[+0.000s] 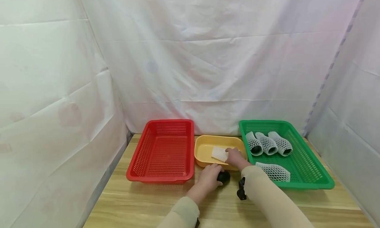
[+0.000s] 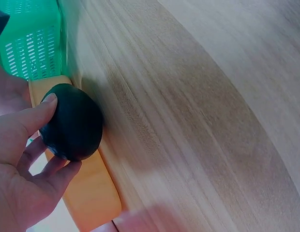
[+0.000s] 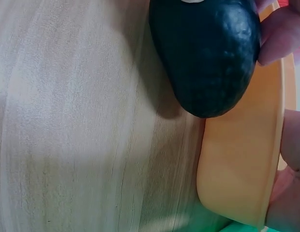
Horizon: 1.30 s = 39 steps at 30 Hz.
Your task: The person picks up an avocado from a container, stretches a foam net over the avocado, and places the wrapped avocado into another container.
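Observation:
A dark, smooth avocado [image 1: 224, 177] is held by my left hand [image 1: 209, 177] in front of the yellow basin [image 1: 203, 160]. In the left wrist view the thumb lies on one side of the avocado [image 2: 75, 123] and the fingertips on the other. My right hand [image 1: 236, 157] reaches over the basin's rim and pinches the right edge of a flat white foam net sleeve [image 1: 218, 153] inside. The right wrist view shows the avocado [image 3: 208, 58] close by, while the basin wall [image 3: 237, 169] hides the right fingertips.
At the left stands a red basket [image 1: 166, 155] with nothing visible inside. A green basket [image 1: 308, 162] at the right holds several net-sleeved avocados [image 1: 280, 144]. All stand on a wooden table [image 1: 142, 205], with white cloth [image 1: 207, 70] hung behind and at the sides.

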{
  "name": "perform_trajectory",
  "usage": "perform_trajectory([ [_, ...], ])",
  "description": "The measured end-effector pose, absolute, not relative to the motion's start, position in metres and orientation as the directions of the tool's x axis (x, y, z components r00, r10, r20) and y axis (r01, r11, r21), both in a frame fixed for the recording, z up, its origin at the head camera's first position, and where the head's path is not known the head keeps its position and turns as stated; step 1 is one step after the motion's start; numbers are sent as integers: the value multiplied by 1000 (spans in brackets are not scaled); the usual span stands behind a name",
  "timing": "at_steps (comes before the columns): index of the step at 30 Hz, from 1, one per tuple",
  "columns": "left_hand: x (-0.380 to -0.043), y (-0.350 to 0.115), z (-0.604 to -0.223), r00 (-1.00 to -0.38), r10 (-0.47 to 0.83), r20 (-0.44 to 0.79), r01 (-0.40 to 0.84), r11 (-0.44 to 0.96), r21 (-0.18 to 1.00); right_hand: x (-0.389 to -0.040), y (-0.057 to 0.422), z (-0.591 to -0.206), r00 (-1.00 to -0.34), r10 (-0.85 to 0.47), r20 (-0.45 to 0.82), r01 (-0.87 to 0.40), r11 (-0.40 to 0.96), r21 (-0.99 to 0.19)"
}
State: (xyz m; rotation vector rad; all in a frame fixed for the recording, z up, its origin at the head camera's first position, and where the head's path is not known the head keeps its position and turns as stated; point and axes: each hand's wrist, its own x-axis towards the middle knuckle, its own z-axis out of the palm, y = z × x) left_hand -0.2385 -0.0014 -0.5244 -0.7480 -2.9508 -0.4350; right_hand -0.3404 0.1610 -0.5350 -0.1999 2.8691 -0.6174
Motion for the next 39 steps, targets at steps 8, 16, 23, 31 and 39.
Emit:
perform_trajectory([
  [8, -232, -1, -527, -882, 448, 145, 471, 843, 259, -343, 159, -542, -983, -153, -107, -111, 941, -319],
  [16, -230, 6, -526, -868, 468, 164, 496, 834, 241, -350, 169, -548, -973, -219, -66, -197, 948, -249],
  [23, -228, 11, -527, -873, 466, 145, 488, 838, 246, -352, 173, -546, -967, -239, -86, -207, 938, -279],
  [31, -232, 10, -531, -888, 439, 134, 458, 830, 319, -353, 163, -504, -952, -306, -25, -265, 861, -434],
  [39, -228, 1, -537, -915, 378, 139, 399, 804, 442, -343, 170, -470, -917, -399, 16, -371, 836, -404],
])
